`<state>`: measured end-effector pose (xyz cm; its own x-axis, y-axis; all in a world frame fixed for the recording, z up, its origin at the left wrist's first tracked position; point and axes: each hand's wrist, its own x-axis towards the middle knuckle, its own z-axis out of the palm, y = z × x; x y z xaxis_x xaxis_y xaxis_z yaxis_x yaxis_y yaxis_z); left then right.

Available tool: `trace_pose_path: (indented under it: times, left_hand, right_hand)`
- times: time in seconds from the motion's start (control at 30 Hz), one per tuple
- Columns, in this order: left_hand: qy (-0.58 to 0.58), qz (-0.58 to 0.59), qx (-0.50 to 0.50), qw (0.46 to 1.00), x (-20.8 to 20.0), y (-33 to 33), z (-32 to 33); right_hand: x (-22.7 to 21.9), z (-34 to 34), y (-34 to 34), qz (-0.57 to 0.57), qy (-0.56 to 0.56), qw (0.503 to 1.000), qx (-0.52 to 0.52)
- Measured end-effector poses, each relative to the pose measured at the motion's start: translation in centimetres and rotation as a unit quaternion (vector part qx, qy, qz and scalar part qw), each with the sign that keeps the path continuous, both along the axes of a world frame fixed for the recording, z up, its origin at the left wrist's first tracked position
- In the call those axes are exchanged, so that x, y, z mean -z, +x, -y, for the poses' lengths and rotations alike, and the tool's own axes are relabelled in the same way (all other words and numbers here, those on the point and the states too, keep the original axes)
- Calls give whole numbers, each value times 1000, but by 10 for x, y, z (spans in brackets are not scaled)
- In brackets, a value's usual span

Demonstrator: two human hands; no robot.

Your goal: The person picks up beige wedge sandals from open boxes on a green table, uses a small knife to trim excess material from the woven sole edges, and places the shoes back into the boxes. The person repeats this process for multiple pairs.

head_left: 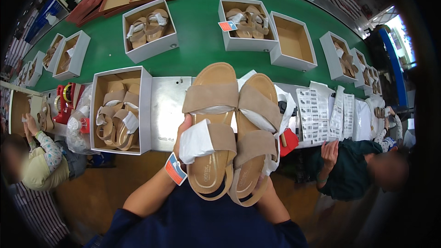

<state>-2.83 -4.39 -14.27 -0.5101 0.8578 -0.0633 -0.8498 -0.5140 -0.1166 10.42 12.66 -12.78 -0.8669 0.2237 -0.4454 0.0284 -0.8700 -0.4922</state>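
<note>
Presently | left fingers [186, 123] gripping sandals [224, 136] | right fingers hidden behind, grip unclear | shoebox [145, 115] left, label sheets [308, 115] right

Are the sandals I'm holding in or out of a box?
Out: the left hand holds the beige sandals up in the open, the right hand mostly hidden behind them.

A long green worktop [197, 27] stretches across the room here, a shiny metal bench [167, 115] against its near side. Brown floor [154, 170] shows below; over to my right, white light [400, 34] glares past 1 blue post [393, 64].
</note>
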Motion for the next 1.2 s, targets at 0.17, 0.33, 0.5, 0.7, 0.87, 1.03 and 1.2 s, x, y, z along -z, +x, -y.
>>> trace_pose_path:
  times: [0.17, 0.33, 0.5, 0.7, 0.87, 1.03, 1.2]
  left_hand:
    - [41, -26, -31, 998, 13, 3, 0]
    - [-76, -15, 45, 996, -31, 12, 8]
    - [-21, 32, 91, 995, -36, 9, -1]
    - [113, 53, 137, 983, -22, 0, -4]
    - [17, 25, 136, 990, -37, -5, -3]
    - [-287, -136, 82, 945, -12, -23, 32]
    - [-434, -289, -73, 850, -31, -44, 64]
  right_hand:
    - [-16, 0, -6, -65, -80, 994, -45]
    - [-25, 0, -16, -172, -241, 950, -100]
    - [-12, 3, -29, -136, -451, 871, -139]
    - [-17, 3, -37, -207, -432, 865, -152]
    - [-12, 0, -37, -212, -418, 872, -143]
    - [-38, -39, -32, -83, -58, 983, -155]
    - [-63, -74, -34, -7, 330, 925, -186]
